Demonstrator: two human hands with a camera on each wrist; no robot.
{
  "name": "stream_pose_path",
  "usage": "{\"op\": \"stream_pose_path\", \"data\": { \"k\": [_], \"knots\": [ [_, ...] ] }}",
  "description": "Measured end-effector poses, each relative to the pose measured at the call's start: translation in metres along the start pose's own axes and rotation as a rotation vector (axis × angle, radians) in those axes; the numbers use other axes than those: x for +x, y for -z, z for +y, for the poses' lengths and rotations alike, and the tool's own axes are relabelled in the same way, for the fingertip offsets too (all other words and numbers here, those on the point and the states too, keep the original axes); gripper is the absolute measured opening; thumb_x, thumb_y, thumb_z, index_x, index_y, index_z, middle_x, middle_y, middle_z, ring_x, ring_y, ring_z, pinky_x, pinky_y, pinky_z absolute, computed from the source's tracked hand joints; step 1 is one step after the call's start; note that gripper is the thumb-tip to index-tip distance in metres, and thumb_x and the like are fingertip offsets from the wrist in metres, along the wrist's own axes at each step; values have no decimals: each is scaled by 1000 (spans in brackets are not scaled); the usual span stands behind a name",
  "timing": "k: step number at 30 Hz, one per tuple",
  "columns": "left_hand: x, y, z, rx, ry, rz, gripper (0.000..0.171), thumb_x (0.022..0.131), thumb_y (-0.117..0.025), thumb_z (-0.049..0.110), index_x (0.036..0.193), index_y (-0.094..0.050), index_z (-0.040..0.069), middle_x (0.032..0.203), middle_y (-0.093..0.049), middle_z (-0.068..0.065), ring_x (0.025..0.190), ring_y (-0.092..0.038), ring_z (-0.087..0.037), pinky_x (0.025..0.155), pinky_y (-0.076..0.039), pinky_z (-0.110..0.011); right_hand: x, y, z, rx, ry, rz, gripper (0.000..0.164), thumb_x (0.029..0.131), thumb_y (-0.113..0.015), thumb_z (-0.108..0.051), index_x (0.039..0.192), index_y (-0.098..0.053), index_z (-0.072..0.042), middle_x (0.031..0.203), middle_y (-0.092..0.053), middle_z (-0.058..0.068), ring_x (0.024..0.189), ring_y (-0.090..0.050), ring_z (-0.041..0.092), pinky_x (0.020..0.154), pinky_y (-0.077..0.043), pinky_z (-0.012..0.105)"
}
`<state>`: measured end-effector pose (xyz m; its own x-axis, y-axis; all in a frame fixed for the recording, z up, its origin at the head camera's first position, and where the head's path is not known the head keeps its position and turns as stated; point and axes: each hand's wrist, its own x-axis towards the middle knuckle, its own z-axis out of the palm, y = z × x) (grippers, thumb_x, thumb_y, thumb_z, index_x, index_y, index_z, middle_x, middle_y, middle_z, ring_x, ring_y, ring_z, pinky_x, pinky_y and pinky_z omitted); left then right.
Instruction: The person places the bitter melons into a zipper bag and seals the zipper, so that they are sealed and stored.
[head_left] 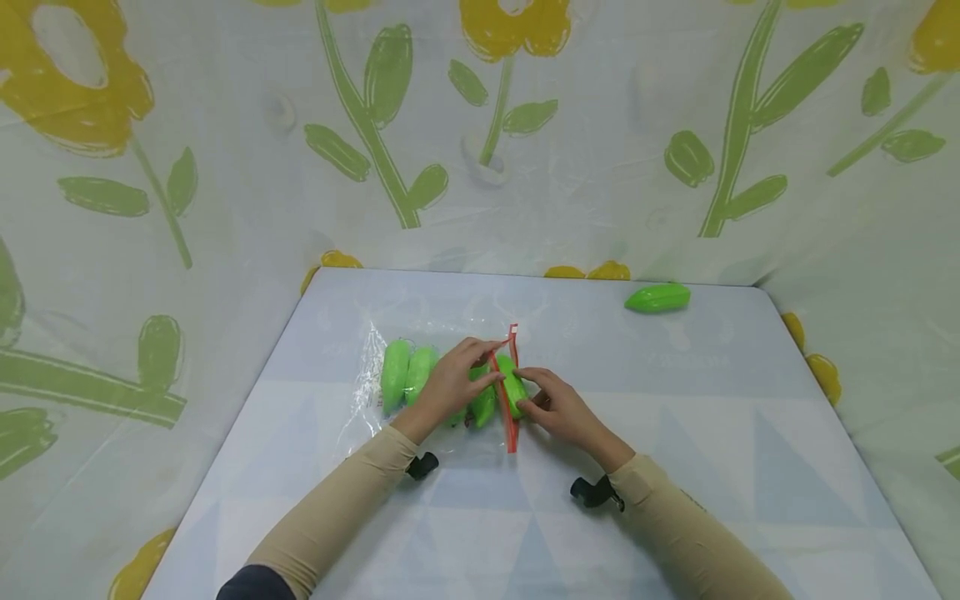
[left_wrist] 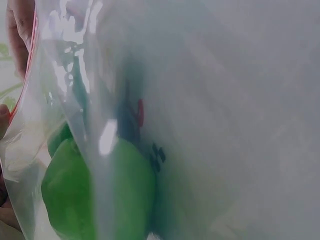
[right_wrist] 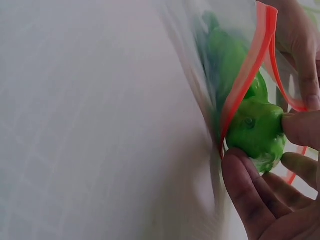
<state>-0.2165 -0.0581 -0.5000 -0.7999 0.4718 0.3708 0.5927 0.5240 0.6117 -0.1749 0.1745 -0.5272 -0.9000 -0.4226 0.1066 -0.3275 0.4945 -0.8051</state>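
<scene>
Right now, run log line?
left hand: holds red edge of clear bag | right hand: grips green piece at bag mouth | inside: more green pieces | table far side: loose green piece

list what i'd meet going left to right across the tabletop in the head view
Leftmost green piece, second green piece, left hand, gripped green piece, right hand, lone green piece.
</scene>
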Motion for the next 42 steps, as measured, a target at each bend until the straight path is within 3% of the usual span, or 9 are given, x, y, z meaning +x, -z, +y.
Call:
{"op": "stream_pose_path", "data": {
  "k": [7, 21, 42],
  "knots": [
    [1, 0, 0, 20, -15, 2, 50, 92, -78, 22, 137, -62, 7, 117, -64, -7, 104, -67, -21, 92, -57, -30, 3, -3, -1, 32, -25, 6, 46, 102, -63, -15, 147, -53, -11, 144, -53, 12, 81, -68, 13, 69, -57, 28],
    [2, 0, 2, 10, 8, -4, 50, 92, -77, 21, 138, -62, 8, 116, -63, -5, 108, -68, -22, 94, -57, -31, 5, -7, -6, 96, -101, 1, 50, 96, -73, -21, 142, -57, -11, 133, -60, 12, 87, -70, 14, 64, -55, 31],
    [0, 2, 1, -7, -2, -4, 50, 93, -77, 21, 139, -61, 8, 121, -63, -8, 109, -68, -23, 94, -57, -32, 5, -7, -4, 69, -112, 6, 45, 96, -73, -19, 138, -61, -11, 130, -64, 9, 91, -69, 16, 68, -56, 31]
  ]
}}
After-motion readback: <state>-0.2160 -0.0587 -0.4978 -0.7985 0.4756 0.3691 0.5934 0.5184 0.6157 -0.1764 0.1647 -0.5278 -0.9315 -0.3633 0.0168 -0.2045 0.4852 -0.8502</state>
